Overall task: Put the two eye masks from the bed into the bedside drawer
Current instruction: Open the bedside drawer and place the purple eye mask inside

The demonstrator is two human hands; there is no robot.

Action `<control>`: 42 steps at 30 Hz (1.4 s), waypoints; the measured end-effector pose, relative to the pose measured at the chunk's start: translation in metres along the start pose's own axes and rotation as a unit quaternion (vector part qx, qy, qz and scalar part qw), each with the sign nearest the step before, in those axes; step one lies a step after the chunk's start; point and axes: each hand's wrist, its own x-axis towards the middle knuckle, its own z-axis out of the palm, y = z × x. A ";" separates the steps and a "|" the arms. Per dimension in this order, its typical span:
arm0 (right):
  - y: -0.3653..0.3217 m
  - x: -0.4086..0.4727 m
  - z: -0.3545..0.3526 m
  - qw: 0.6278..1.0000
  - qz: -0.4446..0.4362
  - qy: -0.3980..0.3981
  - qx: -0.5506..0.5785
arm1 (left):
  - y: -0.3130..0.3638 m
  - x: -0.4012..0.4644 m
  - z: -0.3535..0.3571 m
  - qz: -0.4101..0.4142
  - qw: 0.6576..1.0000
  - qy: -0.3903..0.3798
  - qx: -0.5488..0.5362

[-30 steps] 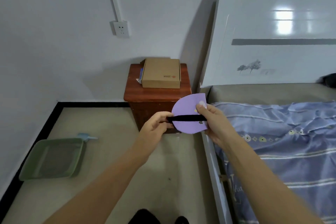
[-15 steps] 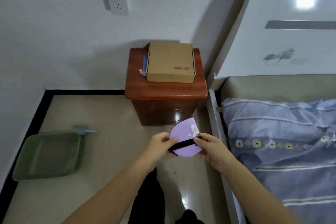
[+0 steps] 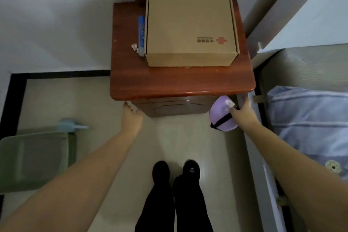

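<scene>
A purple eye mask (image 3: pixel 221 117) with a black strap hangs from my right hand (image 3: pixel 243 114), just right of the bedside cabinet's front. The cabinet (image 3: pixel 180 84) is dark red wood, and its drawer front (image 3: pixel 173 106) is closed. My left hand (image 3: pixel 130 117) reaches to the drawer's left lower corner, fingers apart, holding nothing. Only one mask can be made out, so I cannot tell whether a second lies folded with it.
A cardboard box (image 3: pixel 190 26) and a blue item (image 3: pixel 141 32) sit on the cabinet top. The bed with a blue striped quilt (image 3: pixel 308 118) lies to the right. A green tray (image 3: pixel 35 160) rests on the floor at left. My feet (image 3: pixel 175 171) stand before the cabinet.
I have stepped up to the cabinet and look down on it. My left hand let go of the mask and moved to the drawer's left side; my right hand carried the mask to the right.
</scene>
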 end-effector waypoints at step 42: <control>0.138 -0.011 0.038 0.992 0.019 -0.091 -0.087 | -0.134 0.002 -0.012 0.018 0.995 -0.005 0.096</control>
